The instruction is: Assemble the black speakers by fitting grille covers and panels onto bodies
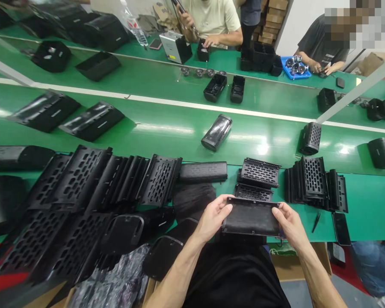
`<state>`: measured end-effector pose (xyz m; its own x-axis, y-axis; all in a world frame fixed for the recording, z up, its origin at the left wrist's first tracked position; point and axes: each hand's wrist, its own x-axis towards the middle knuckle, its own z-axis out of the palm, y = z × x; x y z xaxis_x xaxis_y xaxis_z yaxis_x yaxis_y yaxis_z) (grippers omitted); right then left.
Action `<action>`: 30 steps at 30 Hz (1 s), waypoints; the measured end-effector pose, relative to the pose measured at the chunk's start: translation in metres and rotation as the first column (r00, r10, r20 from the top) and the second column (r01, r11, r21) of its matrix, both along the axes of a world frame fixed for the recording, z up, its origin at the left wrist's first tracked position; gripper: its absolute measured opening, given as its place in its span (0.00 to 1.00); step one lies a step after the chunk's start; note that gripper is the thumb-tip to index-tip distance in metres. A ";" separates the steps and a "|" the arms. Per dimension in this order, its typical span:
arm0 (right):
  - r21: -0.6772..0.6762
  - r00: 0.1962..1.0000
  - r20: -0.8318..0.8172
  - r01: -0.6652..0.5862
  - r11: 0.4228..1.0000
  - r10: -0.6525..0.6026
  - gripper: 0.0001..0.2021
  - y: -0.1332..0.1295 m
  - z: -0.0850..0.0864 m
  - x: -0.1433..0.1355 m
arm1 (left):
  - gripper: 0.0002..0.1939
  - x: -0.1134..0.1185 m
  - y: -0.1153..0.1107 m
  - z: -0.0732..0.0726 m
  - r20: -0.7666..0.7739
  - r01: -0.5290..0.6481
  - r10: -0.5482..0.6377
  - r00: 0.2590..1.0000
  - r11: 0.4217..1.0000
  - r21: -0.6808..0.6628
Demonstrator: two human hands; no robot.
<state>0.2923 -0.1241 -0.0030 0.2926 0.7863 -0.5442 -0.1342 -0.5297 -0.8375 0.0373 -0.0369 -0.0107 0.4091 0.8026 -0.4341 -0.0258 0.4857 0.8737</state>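
Observation:
Between my two hands is a black speaker grille panel (253, 220), held level above the front edge of the green bench with its inner side facing me. A dark sheet lines its hollow, and small screw tabs run along its rims. My left hand (213, 216) grips the left end, thumb on top. At the right end my right hand (288, 220) pinches the corner, its fingers partly hidden beneath. Just beyond the panel lie slotted grilles (259, 172), stacked. A pile of black mesh cloth (194, 199) rests to the left of my left hand.
More grilles (314, 177) stand in stacks at right, near tweezers (316, 222) and a phone (342, 229). Large grilles (80, 177) crowd the left. Speaker housings (216, 132) sit on the green conveyor (167, 141). Across it, two people work with speaker parts. A plastic-filled box stands below left.

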 end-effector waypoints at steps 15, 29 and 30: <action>-0.001 1.000 0.009 -0.015 1.000 0.015 0.24 0.001 0.000 0.000 | 0.27 -0.006 0.000 -0.013 -0.041 0.013 -0.011 0.999 0.999 0.045; 0.004 0.999 -0.026 0.042 0.999 -0.041 0.23 0.002 0.002 -0.002 | 0.30 -0.011 0.000 -0.014 -0.048 0.056 -0.051 0.998 0.994 0.094; 0.004 0.999 -0.025 0.039 0.999 -0.039 0.23 0.002 0.002 -0.003 | 0.31 -0.011 0.000 -0.013 -0.040 0.053 -0.050 0.998 0.994 0.093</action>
